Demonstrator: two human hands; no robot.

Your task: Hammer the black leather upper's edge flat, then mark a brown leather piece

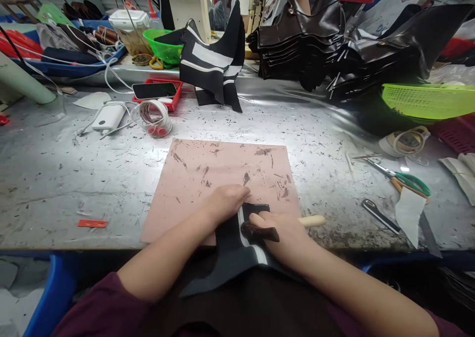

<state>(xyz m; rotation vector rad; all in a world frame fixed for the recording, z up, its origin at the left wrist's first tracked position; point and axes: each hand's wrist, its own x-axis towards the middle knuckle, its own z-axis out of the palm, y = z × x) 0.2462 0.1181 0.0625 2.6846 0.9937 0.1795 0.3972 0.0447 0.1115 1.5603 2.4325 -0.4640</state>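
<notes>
A: What is pinned at the near edge of the pink mat (222, 173)?

B: A black piece (230, 243) with a white stripe, half draped off the mat. It is judged light, limp and slick, best pressed flat near its upper corner.

A: And the hands?

B: The left hand (227, 202) is laid palm-down on it, fingers curled. The right hand (285, 233) is closed around a wooden-handled tool (313, 221), wrist low.
</notes>
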